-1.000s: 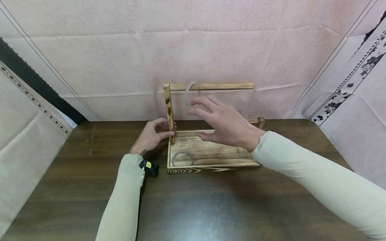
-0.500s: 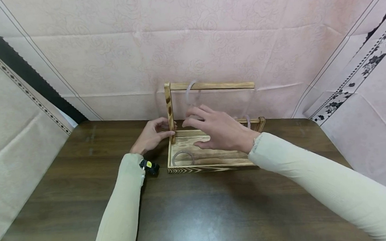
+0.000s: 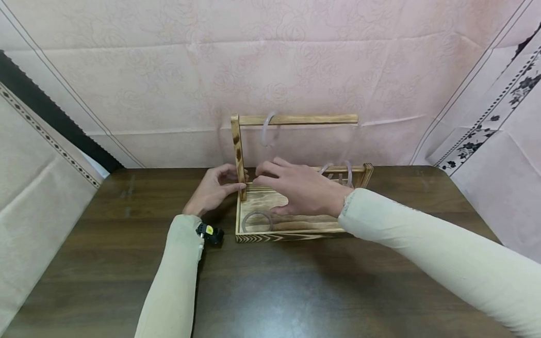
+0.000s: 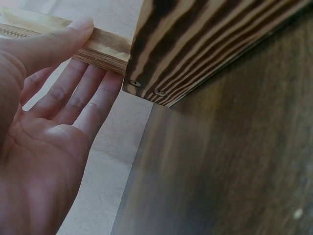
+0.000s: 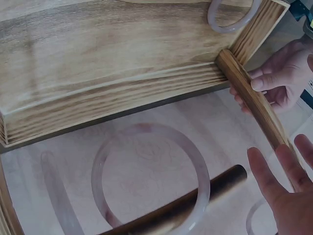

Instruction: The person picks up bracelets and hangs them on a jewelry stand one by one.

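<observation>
My left hand point(image 3: 212, 189) pinches the left upright post point(image 3: 238, 150) of a wooden display stand near its base, thumb in front and fingers behind. In the left wrist view, the thumb point(image 4: 73, 36) lies across that post. Over the stand's tray point(image 3: 298, 235) hovers my right hand point(image 3: 299, 188), fingers spread and holding nothing. A pale translucent bangle point(image 3: 265, 130) hangs on the upper bar point(image 3: 314, 119). Two more, a bangle point(image 3: 349, 173) and its neighbour point(image 5: 204, 169), hang on the lower bar point(image 3: 358, 169). Another bangle point(image 3: 256, 213) lies at the tray's left.
The stand is on a dark brown wooden table point(image 3: 278, 292), close to its back edge. Behind rises a pale pink patterned cloth point(image 3: 264, 61). White cloths with dark floral trim point(image 3: 521, 89) border both sides. A black wrist device point(image 3: 213, 235) sits on the left sleeve.
My right hand has moved down and left, away from the upper bar, and the bangles on the lower bar have come into sight. The left hand stays on the post.
</observation>
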The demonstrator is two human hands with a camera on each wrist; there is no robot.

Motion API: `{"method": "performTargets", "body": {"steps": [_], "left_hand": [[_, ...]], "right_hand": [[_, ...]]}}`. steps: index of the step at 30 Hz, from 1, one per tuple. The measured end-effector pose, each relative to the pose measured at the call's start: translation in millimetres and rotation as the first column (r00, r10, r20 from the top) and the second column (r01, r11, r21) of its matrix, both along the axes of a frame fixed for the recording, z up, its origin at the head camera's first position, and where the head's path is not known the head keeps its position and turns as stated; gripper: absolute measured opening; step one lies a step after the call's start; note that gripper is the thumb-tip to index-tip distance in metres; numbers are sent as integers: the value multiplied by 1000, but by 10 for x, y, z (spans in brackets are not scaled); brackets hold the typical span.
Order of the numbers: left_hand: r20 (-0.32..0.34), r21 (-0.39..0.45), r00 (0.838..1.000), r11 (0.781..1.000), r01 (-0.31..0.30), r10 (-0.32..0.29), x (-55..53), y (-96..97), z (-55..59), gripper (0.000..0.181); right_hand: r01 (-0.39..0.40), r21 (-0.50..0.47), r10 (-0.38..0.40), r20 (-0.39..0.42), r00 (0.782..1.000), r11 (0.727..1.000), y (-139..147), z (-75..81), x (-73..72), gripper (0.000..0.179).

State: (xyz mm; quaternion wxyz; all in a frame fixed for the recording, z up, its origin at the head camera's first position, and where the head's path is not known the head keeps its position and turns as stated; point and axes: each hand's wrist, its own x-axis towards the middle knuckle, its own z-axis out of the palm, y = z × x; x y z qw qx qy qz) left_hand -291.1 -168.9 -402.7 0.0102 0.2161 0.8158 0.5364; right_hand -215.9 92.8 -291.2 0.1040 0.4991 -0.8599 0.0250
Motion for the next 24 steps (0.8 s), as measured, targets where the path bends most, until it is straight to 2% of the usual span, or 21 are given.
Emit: {"method": "performTargets", "body": {"steps": [8, 15, 20, 24], "left_hand": [[-3, 0, 1000, 1000, 1, -1, 6, -3, 6, 33], [0, -5, 1000, 1000, 5, -5, -5, -8, -3, 34], [13, -4, 1000, 1000, 3, -3, -2, -10, 10, 36], [14, -1, 1000, 1000, 8, -8, -8, -12, 5, 36]], "right_hand": [[11, 27, -11, -4, 1000, 1000, -53, -107, -43, 60], [30, 45, -32, 46, 998, 999, -128, -195, -74, 69], [21, 53, -24, 55, 998, 998, -185, -253, -103, 69], [31, 72, -38, 99, 994, 997, -221, -292, -117, 68]]}}
